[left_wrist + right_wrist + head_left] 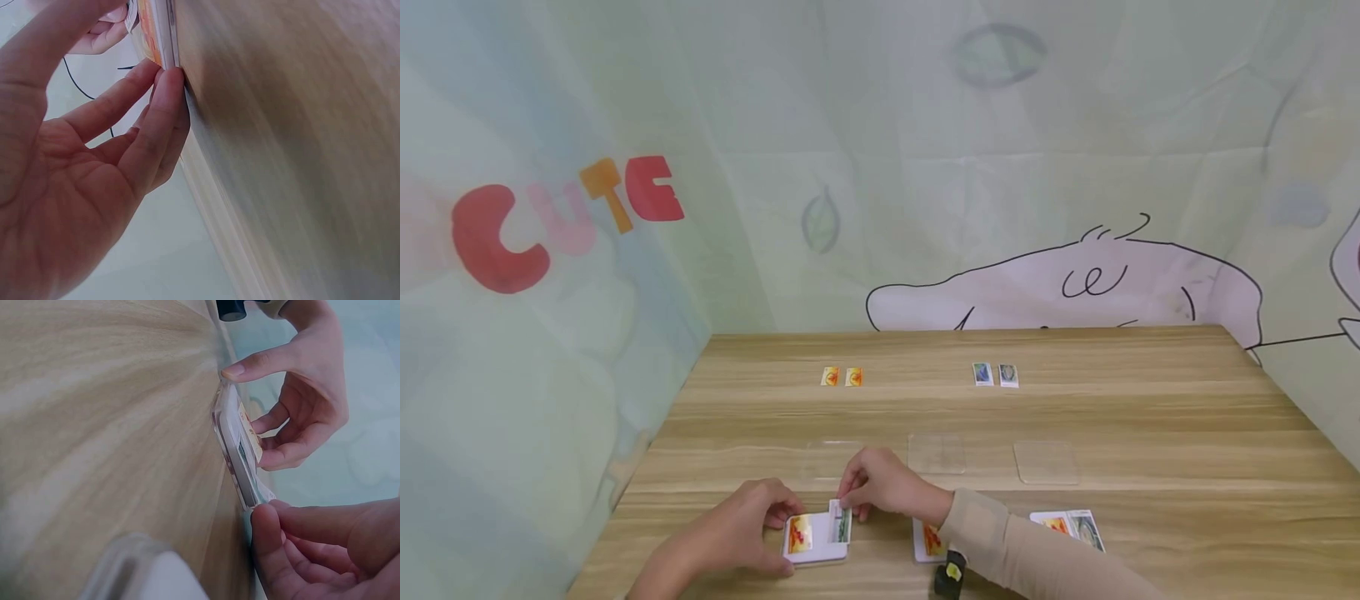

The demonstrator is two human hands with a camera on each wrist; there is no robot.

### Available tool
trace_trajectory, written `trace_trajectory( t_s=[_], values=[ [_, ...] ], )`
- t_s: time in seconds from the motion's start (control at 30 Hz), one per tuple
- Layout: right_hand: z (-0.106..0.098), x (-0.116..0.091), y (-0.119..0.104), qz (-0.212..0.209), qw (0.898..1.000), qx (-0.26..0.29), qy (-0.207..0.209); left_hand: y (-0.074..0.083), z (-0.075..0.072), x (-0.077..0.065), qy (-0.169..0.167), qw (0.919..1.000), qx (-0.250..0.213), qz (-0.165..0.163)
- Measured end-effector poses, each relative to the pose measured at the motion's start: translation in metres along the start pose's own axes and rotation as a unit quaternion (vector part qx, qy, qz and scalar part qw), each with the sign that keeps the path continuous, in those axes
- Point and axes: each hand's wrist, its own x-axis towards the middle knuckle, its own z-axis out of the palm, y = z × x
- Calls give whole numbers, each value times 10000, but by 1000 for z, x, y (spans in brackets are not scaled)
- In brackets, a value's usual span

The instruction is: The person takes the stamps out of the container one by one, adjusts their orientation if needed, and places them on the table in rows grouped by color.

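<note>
On the near left of the table lies a white rounded rectangular block with clear layers along its edge. An orange picture card covers its left half. My left hand grips the block by its near and far edges, thumb nearest me. Between thumb and fingers, my right hand pinches the top of a small white-edged card with a green picture, over the block's right half. In the right wrist view this card's lower part leans on the block; whether it lies flat cannot be told.
Clear square plates lie in a row beyond the hands. A second white block, partly behind the right sleeve, and a third with two cards are to the right. Farther back lie orange cards and bluish cards.
</note>
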Motion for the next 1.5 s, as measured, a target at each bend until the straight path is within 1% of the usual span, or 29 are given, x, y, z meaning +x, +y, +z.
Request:
trace_trajectory(
  t_s=[0.2,0.37,0.73,0.97,1.07,1.3,1.5],
  values=[
    [-3,0,0,95,9999,123,-9,1,-1,2,-21,10000,17,37],
    [-4,0,0,159,9992,379,-14,1,-1,2,-43,10000,25,2],
    [-7,-1,-2,227,9970,736,-91,0,0,2,35,9999,56,144],
    [-10,-2,0,228,9944,1025,-76,0,1,0,50,9999,42,115],
    [-11,-2,0,265,9940,1062,-48,0,1,0,53,9999,31,120],
    [-16,-2,0,292,9932,1125,35,-2,2,0,121,9996,40,243],
    [-19,-2,1,283,9929,1158,27,-2,1,-1,83,9998,6,183]
  ],
)
